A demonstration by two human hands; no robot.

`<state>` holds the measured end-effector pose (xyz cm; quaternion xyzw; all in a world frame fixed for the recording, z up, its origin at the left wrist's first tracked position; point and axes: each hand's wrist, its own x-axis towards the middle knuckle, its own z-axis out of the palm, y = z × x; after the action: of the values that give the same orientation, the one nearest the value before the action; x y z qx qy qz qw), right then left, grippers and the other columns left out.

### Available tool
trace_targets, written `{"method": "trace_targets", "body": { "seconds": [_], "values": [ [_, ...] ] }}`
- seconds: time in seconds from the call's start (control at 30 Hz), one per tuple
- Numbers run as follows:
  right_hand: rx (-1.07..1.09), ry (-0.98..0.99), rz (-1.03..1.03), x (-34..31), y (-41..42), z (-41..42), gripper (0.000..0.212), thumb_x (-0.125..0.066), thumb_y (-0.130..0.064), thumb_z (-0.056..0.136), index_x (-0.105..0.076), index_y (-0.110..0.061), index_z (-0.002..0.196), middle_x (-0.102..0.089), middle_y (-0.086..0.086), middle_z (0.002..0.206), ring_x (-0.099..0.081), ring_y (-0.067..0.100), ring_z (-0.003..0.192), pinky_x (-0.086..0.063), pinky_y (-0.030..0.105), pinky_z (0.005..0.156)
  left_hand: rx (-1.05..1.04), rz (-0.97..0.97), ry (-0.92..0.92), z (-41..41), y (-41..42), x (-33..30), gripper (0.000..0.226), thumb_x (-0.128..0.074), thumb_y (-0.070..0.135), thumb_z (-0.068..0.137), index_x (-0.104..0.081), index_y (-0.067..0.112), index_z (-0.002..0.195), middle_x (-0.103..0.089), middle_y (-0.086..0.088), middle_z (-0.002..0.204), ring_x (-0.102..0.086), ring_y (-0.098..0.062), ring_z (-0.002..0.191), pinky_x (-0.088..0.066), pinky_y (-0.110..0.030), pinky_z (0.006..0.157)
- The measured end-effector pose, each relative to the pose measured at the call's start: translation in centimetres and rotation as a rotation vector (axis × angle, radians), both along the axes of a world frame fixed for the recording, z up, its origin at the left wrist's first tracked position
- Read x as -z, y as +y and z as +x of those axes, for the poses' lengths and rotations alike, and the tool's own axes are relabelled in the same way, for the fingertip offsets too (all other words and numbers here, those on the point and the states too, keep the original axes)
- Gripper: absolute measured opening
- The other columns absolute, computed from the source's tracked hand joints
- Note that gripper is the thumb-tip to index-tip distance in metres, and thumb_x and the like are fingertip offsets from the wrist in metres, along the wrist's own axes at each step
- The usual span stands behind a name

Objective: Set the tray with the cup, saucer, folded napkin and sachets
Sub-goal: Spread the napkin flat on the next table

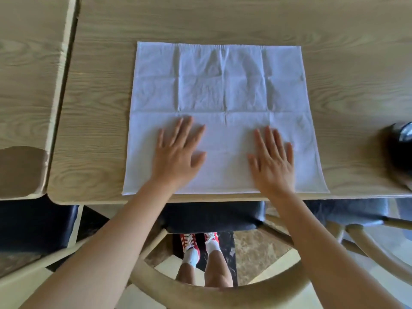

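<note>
Both hands lie palm-down, fingers spread, on the near part of the unfolded white napkin (pixel 223 97): left hand (pixel 176 152), right hand (pixel 273 161), forearms reaching over the wooden table (pixel 93 108) edge.

No text or label can be read anywhere.

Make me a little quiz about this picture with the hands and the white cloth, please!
1. True or false: the napkin is already folded small.
2. Which hand touches the napkin? A) only the left hand B) only the right hand C) both
3. Fill in: the napkin lies on a wooden ____.

Key: 1 false, it lies spread out flat with crease lines. 2 C, both palms lie flat on its near part, fingers spread. 3 table.
</note>
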<state>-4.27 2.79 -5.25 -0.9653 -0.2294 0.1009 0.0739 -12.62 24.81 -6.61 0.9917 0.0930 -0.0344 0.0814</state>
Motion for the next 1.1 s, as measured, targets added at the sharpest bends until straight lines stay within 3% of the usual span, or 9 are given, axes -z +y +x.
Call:
{"method": "trace_targets", "body": {
  "seconds": [0.13,0.37,0.47,0.57,0.67,0.83,1.1],
  "values": [
    [0.165,0.01,-0.084,-0.3,-5.2,2.7,0.072,-0.004,-0.053,0.083,-0.002,-0.024,0.149,0.001,-0.002,0.158,0.005,0.012,0.144,0.0,0.038,0.118,-0.226,0.023,-0.032,-3.3,5.5,-0.1,0.065,-0.023,0.051,0.087,-0.016,0.027,0.146,-0.013,-0.008,0.156,-0.009,-0.022,0.144,-0.008,-0.048,0.114],
    [0.195,0.01,-0.078,-0.6,-5.2,2.8,0.072,-0.003,-0.056,0.084,0.002,-0.024,0.148,0.004,-0.004,0.158,0.009,0.009,0.143,0.004,0.043,0.118,-0.249,0.031,0.019,-3.7,5.8,-1.0,0.067,-0.015,0.054,0.086,-0.009,0.026,0.147,-0.004,-0.002,0.157,-0.002,-0.015,0.144,0.004,-0.052,0.112],
    [0.161,-0.061,0.006,-1.5,-2.2,3.3,0.068,-0.007,-0.053,0.088,0.003,-0.02,0.148,0.003,-0.001,0.158,0.01,0.012,0.143,0.009,0.045,0.116,-0.221,0.047,-0.107,-1.3,5.6,-2.5,0.067,-0.015,0.054,0.089,-0.008,0.023,0.147,-0.002,0.001,0.156,-0.001,-0.012,0.143,0.016,-0.048,0.109],
    [0.001,-0.124,0.103,-1.5,4.7,4.6,0.063,-0.015,-0.042,0.091,-0.009,-0.017,0.148,-0.008,0.003,0.157,-0.002,0.017,0.145,0.004,0.045,0.115,0.01,0.039,-0.223,4.3,2.7,-3.2,0.06,-0.026,0.042,0.091,-0.018,0.018,0.146,-0.015,-0.003,0.155,-0.014,-0.016,0.143,0.003,-0.054,0.11],
    [-0.102,-0.094,0.086,-0.4,9.6,6.4,0.059,-0.024,-0.034,0.091,-0.016,-0.016,0.147,-0.013,0.004,0.157,-0.006,0.017,0.145,-0.002,0.046,0.115,0.129,0.084,-0.173,9.1,0.5,-1.7,0.054,-0.033,0.038,0.092,-0.029,0.021,0.143,-0.03,-0.005,0.151,-0.027,-0.019,0.14,-0.013,-0.059,0.109],
    [-0.19,-0.093,0.075,1.1,7.0,10.3,0.064,-0.018,-0.044,0.088,-0.019,-0.018,0.147,-0.017,0.003,0.156,-0.013,0.018,0.144,-0.009,0.043,0.115,0.015,0.004,-0.083,10.1,4.7,0.4,0.065,-0.03,0.052,0.082,-0.031,0.028,0.142,-0.026,-0.005,0.153,-0.02,-0.022,0.142,-0.014,-0.053,0.111],
    [0.053,-0.111,0.002,0.9,0.4,14.8,0.072,-0.013,-0.048,0.083,-0.012,-0.016,0.148,-0.013,0.002,0.157,-0.009,0.015,0.144,-0.007,0.037,0.117,-0.19,0.02,-0.069,8.0,9.6,0.2,0.069,-0.025,0.052,0.082,-0.024,0.023,0.145,-0.017,-0.013,0.155,-0.015,-0.027,0.143,-0.015,-0.049,0.114]
  ]
}}
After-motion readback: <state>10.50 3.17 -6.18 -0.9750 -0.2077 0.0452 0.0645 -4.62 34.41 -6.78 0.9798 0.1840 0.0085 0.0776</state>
